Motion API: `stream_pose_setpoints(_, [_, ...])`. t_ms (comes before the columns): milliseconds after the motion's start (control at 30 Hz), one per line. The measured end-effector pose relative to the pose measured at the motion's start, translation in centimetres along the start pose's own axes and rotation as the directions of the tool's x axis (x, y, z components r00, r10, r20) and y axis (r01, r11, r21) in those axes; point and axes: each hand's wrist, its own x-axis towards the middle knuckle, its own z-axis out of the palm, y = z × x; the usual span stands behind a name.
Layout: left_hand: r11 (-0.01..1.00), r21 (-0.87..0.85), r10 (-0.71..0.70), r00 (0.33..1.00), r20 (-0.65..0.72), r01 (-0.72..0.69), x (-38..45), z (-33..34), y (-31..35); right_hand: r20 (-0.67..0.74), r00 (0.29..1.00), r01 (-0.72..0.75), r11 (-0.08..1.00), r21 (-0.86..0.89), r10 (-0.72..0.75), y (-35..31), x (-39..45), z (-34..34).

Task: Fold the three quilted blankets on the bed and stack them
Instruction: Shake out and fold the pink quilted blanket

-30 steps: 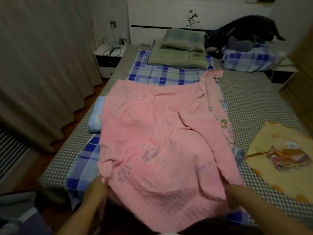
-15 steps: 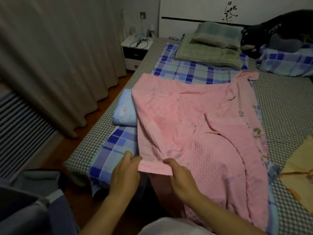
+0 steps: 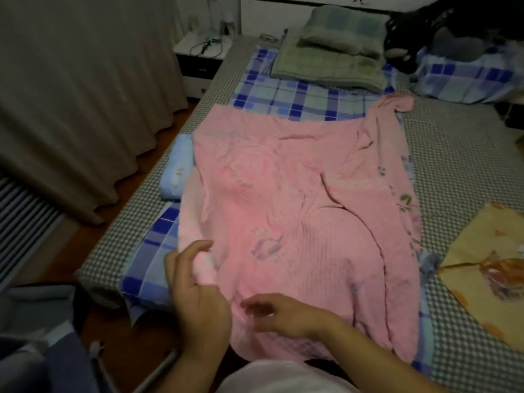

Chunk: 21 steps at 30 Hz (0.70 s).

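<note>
A pink quilted blanket [image 3: 297, 208] lies spread and wrinkled over the middle of the bed. My left hand [image 3: 195, 296] grips a bunched fold of its near left edge, fingers curled round the fabric. Just to the right, my right hand [image 3: 280, 313] hovers over the blanket's near edge with fingers loosely spread and nothing in them. A folded light-blue blanket [image 3: 175, 168] sits at the bed's left edge, partly under the pink one. A yellow blanket [image 3: 487, 268] lies flat at the right.
The bed [image 3: 459, 165] has a checked cover and a blue plaid sheet [image 3: 297, 100]. Green folded bedding and a pillow [image 3: 334, 46] lie at the head, beside a black plush shape [image 3: 442, 24]. A nightstand [image 3: 198, 63], curtain [image 3: 71, 95] and radiator [image 3: 19, 222] line the left.
Both hands pinched the pink blanket's near left corner half a second ago. My right hand has let go and moved right; my left hand now holds the bunched edge alone.
</note>
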Motion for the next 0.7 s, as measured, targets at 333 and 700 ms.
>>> stream_pose_setpoints(333, [0.838, 0.534, -0.545, 0.236, 0.805, 0.113, -8.1, 15.8, -8.4, -0.590, 0.452, -0.431, 0.743, 0.512, 0.669, 25.9, -11.5, -17.7])
stream_pose_setpoints(700, [0.650, 0.745, -0.696, 0.511, 0.504, 0.151, -12.5, 15.3, -7.6, -0.619, 0.497, -0.347, 0.793, 0.500, 0.608, 31.6, -9.1, -26.3])
